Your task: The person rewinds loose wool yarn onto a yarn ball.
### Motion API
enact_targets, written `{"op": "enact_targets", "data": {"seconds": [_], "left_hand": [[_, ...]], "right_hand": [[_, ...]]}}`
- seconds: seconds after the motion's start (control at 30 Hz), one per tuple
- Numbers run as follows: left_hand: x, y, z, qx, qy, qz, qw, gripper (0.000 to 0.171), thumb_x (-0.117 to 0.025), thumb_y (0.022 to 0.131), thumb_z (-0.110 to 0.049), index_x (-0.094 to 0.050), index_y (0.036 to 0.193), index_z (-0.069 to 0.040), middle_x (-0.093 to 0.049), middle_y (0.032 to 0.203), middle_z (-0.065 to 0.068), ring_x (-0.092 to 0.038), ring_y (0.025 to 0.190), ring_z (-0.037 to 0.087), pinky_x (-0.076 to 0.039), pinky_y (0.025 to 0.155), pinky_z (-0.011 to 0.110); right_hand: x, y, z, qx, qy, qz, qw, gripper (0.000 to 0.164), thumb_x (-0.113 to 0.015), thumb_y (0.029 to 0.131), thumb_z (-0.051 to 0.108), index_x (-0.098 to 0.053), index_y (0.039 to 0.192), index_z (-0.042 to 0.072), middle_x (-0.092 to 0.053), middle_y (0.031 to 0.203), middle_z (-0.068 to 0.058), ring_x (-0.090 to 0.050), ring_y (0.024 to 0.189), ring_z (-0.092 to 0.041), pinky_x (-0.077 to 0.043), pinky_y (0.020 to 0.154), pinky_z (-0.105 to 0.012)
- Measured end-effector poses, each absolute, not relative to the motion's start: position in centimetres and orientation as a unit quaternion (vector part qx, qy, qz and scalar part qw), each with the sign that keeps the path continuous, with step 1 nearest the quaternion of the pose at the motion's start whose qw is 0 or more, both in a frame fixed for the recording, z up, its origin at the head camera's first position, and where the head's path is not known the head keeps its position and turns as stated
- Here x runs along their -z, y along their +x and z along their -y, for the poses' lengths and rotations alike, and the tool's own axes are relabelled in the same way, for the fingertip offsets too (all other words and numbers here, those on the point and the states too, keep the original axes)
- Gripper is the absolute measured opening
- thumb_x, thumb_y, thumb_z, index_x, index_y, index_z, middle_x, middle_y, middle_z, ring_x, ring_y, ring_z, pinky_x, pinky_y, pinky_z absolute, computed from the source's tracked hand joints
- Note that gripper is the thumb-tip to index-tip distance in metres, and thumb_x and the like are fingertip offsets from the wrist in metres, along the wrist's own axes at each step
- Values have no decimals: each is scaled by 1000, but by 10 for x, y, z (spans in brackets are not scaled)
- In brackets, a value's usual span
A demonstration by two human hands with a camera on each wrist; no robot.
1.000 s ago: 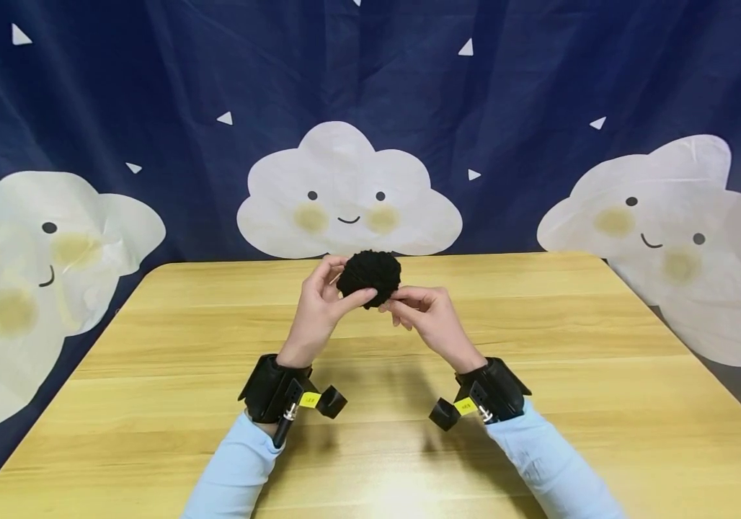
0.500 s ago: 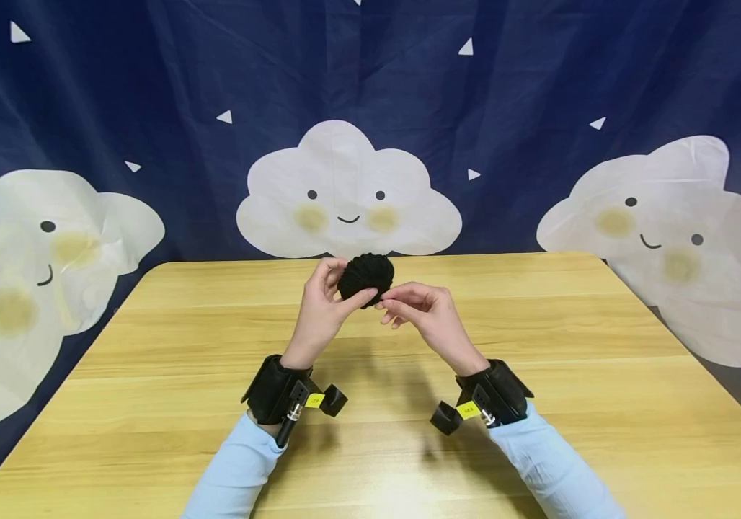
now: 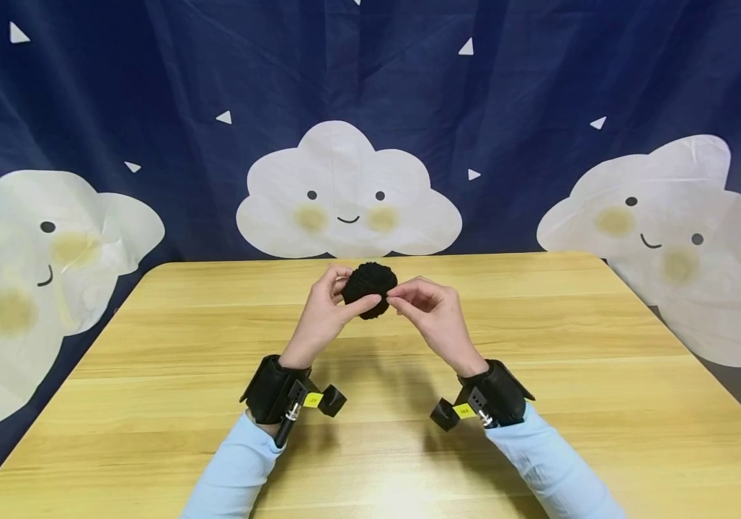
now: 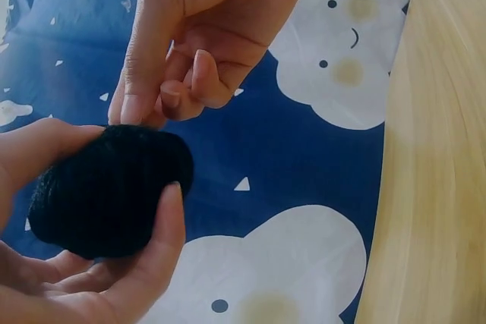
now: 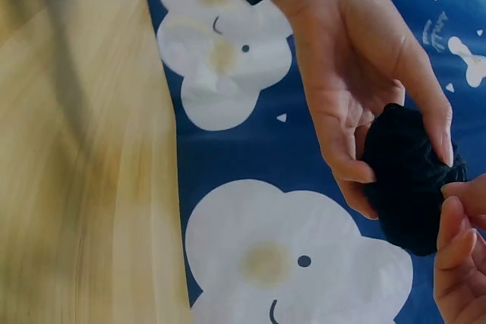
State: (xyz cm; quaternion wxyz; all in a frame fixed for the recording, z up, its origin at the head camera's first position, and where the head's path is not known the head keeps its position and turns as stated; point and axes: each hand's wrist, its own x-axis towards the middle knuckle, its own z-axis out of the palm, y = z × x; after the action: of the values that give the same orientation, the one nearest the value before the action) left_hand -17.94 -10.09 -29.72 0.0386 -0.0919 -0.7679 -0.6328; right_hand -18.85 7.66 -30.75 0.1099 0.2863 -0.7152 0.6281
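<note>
A black ball of yarn (image 3: 369, 280) is held up over the table, its wound strands showing in the right wrist view. My left hand (image 3: 320, 321) grips it from the left, thumb across the near side and fingers curled behind. On its right edge, the thumb and forefinger of my right hand (image 3: 437, 317) pinch together at the yarn; any single strand between them is too dark and small to make out. In the left wrist view the ball (image 4: 114, 195) sits between left thumb and fingers, with right fingertips touching its top.
A light wooden table (image 3: 215, 432) lies below both hands. Behind it hangs a dark blue curtain (image 3: 396, 72) printed with smiling clouds and white triangles. Each wrist wears a black strap (image 3: 276, 389) with a small camera that sticks out inward.
The right fingertips drew slightly away from the ball, then came back to its right edge. The ball has turned a little and lowered slightly in the left hand.
</note>
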Motion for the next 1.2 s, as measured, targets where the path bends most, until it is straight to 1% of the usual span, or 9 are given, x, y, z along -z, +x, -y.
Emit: {"op": "enact_targets", "data": {"seconds": [0.13,0.23,0.43,0.53,0.63,0.8,0.93,1.0,1.2], "left_hand": [[299,-181,102,631,-92,771,12,44,-69,78,-24,-48,114,-8,-62,102,11,-59,90,20,-47,78,36],[301,-183,104,628,-93,772,-10,44,-69,78,-27,-49,113,-10,-63,99,10,-60,85,19,-48,77,40],[306,-188,108,653,-117,746,-66,41,-65,82,-27,-50,113,-6,-60,106,14,-62,88,21,-52,77,34],[308,-190,108,668,-121,728,-95,39,-63,84,-23,-51,114,-2,-56,111,16,-62,90,22,-53,76,33],[318,-196,108,668,-117,726,-109,39,-63,84,-22,-53,114,1,-54,112,18,-62,90,24,-52,77,38],[338,-205,106,644,-99,748,-122,46,-63,84,-22,-49,121,0,-56,112,22,-62,89,26,-50,79,47],[343,-207,104,626,-111,759,-141,56,-63,84,-18,-38,133,-5,-46,123,25,-62,87,29,-49,80,47],[347,-208,102,616,-128,762,-151,58,-66,81,-13,-40,132,-5,-43,125,23,-61,89,28,-50,79,44],[362,-212,101,571,-162,787,-170,57,-68,74,0,-48,127,-3,-51,118,19,-56,91,24,-52,72,30]], "right_hand": [[308,-189,-77,-610,284,729,127,9,-64,80,3,-65,89,0,-60,80,-12,-52,64,-11,-41,55,-21],[307,-192,-79,-595,268,748,122,19,-66,79,5,-62,97,1,-58,89,-11,-51,71,-15,-42,59,-22],[307,-200,-85,-584,255,771,24,46,-64,83,13,-48,126,9,-53,118,-14,-56,97,-24,-49,79,-33],[312,-205,-87,-591,258,763,-40,46,-60,86,15,-45,129,7,-54,115,-17,-60,93,-24,-50,81,-41],[319,-210,-90,-594,248,760,-83,45,-59,86,16,-46,128,5,-57,108,-18,-62,85,-23,-51,78,-41],[338,-219,-93,-583,234,769,-122,47,-59,87,17,-43,129,4,-52,115,-22,-60,94,-29,-49,81,-45],[350,-224,-94,-564,236,781,-129,47,-56,88,15,-41,131,3,-49,119,-26,-60,91,-36,-50,78,-47],[356,-226,-95,-550,236,790,-131,46,-55,89,14,-41,131,3,-47,122,-27,-61,84,-38,-52,74,-44],[374,-229,-97,-532,228,800,-156,43,-55,88,7,-43,128,-2,-46,124,-26,-62,73,-34,-54,66,-38]]}}
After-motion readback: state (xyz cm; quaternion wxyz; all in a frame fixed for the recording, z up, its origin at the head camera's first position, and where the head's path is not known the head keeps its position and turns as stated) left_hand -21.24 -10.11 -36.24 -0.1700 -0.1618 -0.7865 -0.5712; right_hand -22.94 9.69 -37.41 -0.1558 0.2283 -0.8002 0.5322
